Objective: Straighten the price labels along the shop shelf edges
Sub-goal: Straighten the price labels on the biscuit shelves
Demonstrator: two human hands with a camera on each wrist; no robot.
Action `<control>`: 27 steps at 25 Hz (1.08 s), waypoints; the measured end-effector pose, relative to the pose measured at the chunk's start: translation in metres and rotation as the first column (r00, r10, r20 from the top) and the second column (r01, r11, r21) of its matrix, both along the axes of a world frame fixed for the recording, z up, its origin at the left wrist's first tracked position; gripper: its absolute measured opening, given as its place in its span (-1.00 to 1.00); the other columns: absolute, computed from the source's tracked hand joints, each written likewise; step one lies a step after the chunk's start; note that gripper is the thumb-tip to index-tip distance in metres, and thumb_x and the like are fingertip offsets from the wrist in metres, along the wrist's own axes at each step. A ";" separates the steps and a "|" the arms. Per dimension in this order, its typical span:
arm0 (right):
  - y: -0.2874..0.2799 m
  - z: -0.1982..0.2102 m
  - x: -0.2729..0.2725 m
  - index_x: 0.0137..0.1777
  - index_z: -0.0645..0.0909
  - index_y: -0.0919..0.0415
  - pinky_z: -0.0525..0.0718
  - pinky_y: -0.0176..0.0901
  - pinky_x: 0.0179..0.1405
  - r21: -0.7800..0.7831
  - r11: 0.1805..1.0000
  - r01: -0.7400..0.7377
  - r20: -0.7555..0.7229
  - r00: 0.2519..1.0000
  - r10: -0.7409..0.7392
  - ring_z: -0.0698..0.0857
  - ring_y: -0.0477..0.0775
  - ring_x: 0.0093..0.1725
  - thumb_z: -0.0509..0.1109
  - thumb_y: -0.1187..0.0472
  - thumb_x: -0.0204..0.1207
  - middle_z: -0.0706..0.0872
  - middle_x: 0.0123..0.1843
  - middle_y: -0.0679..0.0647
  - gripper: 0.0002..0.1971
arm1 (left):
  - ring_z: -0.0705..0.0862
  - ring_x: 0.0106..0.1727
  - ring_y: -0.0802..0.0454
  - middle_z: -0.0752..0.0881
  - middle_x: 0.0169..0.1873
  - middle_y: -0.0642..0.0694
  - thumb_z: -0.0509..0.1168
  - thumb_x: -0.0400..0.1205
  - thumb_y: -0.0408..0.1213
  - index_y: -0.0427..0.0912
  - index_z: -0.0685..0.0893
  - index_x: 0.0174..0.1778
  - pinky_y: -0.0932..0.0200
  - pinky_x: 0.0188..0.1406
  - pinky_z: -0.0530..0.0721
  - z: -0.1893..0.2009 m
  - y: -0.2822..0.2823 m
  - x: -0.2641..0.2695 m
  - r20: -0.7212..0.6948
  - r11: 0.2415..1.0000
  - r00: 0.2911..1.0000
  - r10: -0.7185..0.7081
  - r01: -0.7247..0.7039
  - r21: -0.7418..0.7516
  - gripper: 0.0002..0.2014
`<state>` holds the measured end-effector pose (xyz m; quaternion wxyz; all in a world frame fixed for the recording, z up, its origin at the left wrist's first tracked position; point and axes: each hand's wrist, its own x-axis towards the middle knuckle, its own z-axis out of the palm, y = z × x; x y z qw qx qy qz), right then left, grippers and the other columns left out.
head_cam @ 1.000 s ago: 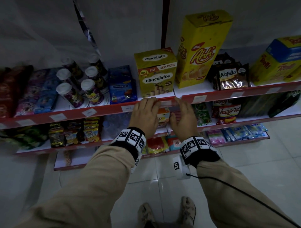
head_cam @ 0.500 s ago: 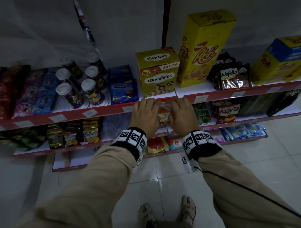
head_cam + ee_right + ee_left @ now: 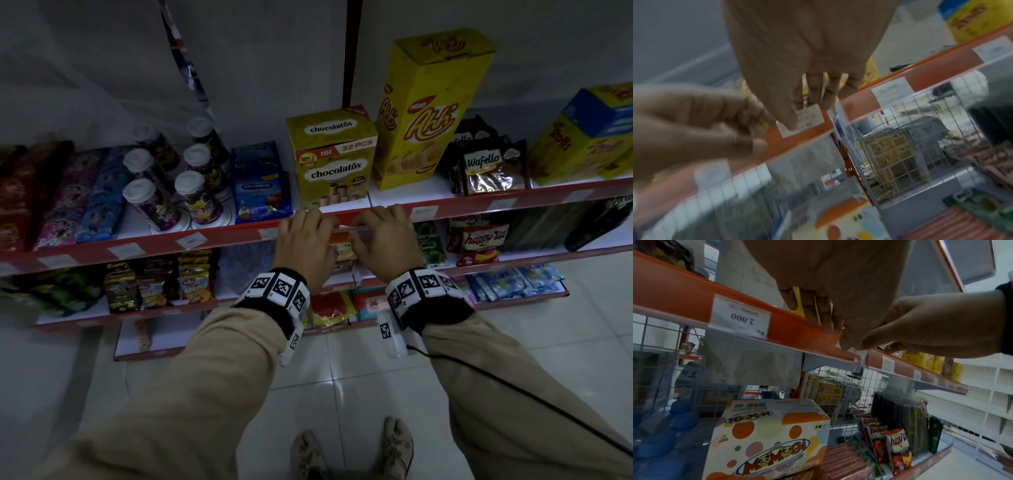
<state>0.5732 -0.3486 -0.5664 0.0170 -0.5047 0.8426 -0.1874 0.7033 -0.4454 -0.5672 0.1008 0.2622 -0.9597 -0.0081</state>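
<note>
A red shelf edge strip [image 3: 239, 236] runs across the head view with white price labels in it. My left hand [image 3: 308, 224] hooks its fingers over the strip's top, seen close up as the left hand [image 3: 818, 318] in the left wrist view. Just to its right, my right hand [image 3: 383, 224] holds a small white price label [image 3: 809, 118]. Its fingers curl over the rail and the thumb presses the label's front. The label [image 3: 346, 229] shows only as a pale sliver between the hands in the head view.
Tilted labels [image 3: 191, 240] [image 3: 126, 250] sit further left on the strip, and another label [image 3: 424, 211] lies to the right. A "2.000" label [image 3: 740, 318] is left of my hand. A chocolatos box [image 3: 330, 161] stands just behind the hands. Snack packs fill the lower shelves.
My right hand has slid a little left, closer to the left hand, and now covers most of the label between them. The left hand has stayed on the edge.
</note>
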 end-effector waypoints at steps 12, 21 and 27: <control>-0.023 0.017 0.019 0.08 0.54 0.17 0.76 -0.15 -0.14 -0.398 0.810 0.431 0.839 0.527 0.132 0.78 0.12 -0.12 0.46 0.51 0.41 0.74 -0.10 0.18 -0.67 | 0.47 0.23 -0.19 0.60 0.29 -0.12 0.05 0.73 0.04 -0.09 0.53 0.36 -0.06 0.18 0.37 0.003 -0.009 -0.007 -0.187 0.918 0.968 0.170 -0.087 0.387 -0.60; -0.015 0.013 0.006 0.07 0.64 0.19 0.62 -0.43 -0.22 -0.446 0.849 0.283 0.664 0.741 0.102 0.67 -0.25 -0.18 0.40 0.42 0.45 0.71 -0.15 -0.02 -0.77 | 0.49 0.06 -0.18 0.65 0.05 -0.14 0.13 0.72 -0.10 -0.17 0.62 0.10 -0.04 0.01 0.36 0.002 -0.014 -0.008 -0.172 0.945 0.974 0.145 -0.085 0.314 -0.74; -0.010 0.019 -0.018 0.03 0.71 0.10 0.66 -0.20 -0.17 -0.285 0.957 0.052 0.353 0.934 0.054 0.66 -0.10 -0.22 0.45 0.24 0.49 0.74 -0.20 -0.01 -0.85 | 0.49 0.06 -0.16 0.63 0.06 -0.12 0.11 0.73 -0.10 -0.17 0.61 0.08 -0.03 0.03 0.37 0.007 -0.017 -0.006 -0.110 0.972 0.991 0.079 -0.052 0.231 -0.74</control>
